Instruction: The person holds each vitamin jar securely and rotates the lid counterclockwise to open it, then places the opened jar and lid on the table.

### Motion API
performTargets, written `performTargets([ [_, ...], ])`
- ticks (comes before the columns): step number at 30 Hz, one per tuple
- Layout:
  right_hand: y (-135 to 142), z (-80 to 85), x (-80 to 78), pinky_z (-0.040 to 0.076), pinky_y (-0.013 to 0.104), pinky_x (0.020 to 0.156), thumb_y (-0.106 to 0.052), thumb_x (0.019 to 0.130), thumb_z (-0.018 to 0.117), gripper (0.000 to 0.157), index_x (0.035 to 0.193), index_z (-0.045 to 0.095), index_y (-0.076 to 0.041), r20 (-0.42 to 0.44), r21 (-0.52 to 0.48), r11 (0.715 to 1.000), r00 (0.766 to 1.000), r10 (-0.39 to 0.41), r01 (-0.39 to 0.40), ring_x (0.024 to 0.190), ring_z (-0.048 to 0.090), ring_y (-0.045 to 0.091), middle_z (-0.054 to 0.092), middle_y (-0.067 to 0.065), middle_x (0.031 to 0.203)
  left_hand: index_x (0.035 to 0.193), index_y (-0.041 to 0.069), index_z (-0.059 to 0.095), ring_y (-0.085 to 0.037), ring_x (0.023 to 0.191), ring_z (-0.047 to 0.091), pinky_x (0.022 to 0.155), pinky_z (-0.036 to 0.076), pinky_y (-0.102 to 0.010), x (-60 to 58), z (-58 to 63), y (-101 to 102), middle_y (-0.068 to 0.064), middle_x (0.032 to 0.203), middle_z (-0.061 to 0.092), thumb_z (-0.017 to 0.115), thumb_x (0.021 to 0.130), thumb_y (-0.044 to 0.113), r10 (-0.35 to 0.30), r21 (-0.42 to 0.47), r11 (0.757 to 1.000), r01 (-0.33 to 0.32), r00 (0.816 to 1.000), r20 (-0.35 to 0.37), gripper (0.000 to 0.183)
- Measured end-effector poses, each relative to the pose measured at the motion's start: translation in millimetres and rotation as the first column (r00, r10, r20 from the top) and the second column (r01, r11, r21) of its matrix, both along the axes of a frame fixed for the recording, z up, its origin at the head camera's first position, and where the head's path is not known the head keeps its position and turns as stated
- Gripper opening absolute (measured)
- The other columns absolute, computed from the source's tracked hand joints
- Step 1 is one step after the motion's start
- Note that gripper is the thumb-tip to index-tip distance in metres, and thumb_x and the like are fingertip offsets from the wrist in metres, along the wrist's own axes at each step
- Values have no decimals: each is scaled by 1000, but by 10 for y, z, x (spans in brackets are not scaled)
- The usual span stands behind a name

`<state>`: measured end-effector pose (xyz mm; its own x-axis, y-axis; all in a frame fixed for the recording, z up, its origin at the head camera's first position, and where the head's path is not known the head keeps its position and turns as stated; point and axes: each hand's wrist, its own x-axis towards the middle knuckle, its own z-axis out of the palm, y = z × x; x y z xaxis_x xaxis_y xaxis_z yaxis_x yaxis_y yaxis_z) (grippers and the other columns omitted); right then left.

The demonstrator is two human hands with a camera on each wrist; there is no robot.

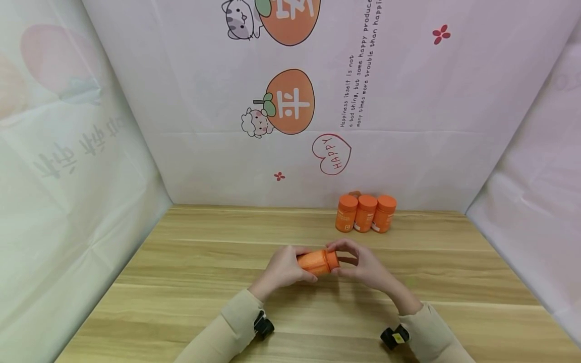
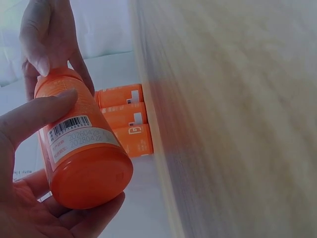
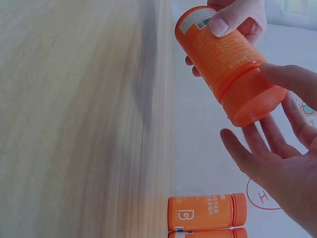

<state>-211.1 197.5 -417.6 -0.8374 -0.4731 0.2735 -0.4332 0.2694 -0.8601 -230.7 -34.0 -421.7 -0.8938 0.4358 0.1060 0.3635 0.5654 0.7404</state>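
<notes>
An orange pill bottle (image 1: 313, 262) with a screw cap (image 3: 253, 97) is held tilted above the table, its cap toward the right. My left hand (image 1: 285, 268) grips the body, thumb across the printed label and fingers underneath. A barcode and date stamp show near the base in the left wrist view. At the cap end is my right hand (image 1: 361, 264), its thumb and fingers curved around the orange cap. In the right wrist view, the right thumb (image 3: 292, 82) touches the cap's side, with some fingers spread below it. The cap sits on the bottle.
Three similar orange bottles (image 1: 365, 214) stand side by side at the back of the wooden table (image 1: 218, 237). Behind them a small brownish thing (image 1: 355, 193) is partly hidden. White printed cloth (image 1: 204, 166) hangs at the back and both sides.
</notes>
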Motion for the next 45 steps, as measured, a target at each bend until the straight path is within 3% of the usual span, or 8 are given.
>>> performTargets([
  [9,-67,43,18,50,35,86,-40,95,55,37,126,54,-19,117,139,977,977,-179,162,115,55,29,57,6,126,109,15,71,-10,79,56,72,46,-28,4,5,14,4,97,69,89,59,23,9,-27,1000,-10,999,-32,54],
  [13,-104,54,1,50,40,88,-42,97,49,43,128,52,-13,151,166,967,964,-218,193,114,55,30,57,11,126,109,14,71,-9,79,56,72,45,-28,12,12,21,4,97,70,89,59,23,10,-42,999,-12,999,-50,54],
  [18,-136,87,0,52,42,86,-49,94,49,55,131,49,-8,246,215,944,922,-299,249,109,58,26,55,14,126,108,14,71,-9,77,55,71,45,-27,26,27,31,5,95,69,89,59,22,8,-52,999,-12,998,-61,54],
  [22,-149,116,8,54,40,79,-52,93,51,58,129,50,-6,305,243,933,892,-334,267,93,61,19,59,13,114,108,14,71,-9,76,55,70,45,-27,32,32,35,5,93,68,89,58,23,11,-55,998,-15,998,-68,54],
  [26,-148,126,16,53,39,74,-50,94,50,57,124,53,-2,301,266,931,896,-328,251,85,61,16,62,11,102,109,15,71,-9,77,55,70,45,-27,34,32,34,5,94,69,89,58,23,15,-58,998,-19,997,-76,55],
  [32,-139,125,18,54,39,75,-50,93,51,55,121,55,-3,334,244,945,895,-295,220,85,64,18,63,10,100,109,14,71,-9,77,55,70,45,-26,28,25,21,5,95,69,90,57,22,12,-57,998,-16,997,-80,56],
  [45,-103,106,27,55,41,79,-42,94,54,56,129,48,0,326,197,968,921,-213,154,91,61,20,56,17,116,108,13,71,-9,78,55,70,45,-27,35,22,11,5,95,69,89,58,21,5,-61,998,-9,997,-78,54],
])
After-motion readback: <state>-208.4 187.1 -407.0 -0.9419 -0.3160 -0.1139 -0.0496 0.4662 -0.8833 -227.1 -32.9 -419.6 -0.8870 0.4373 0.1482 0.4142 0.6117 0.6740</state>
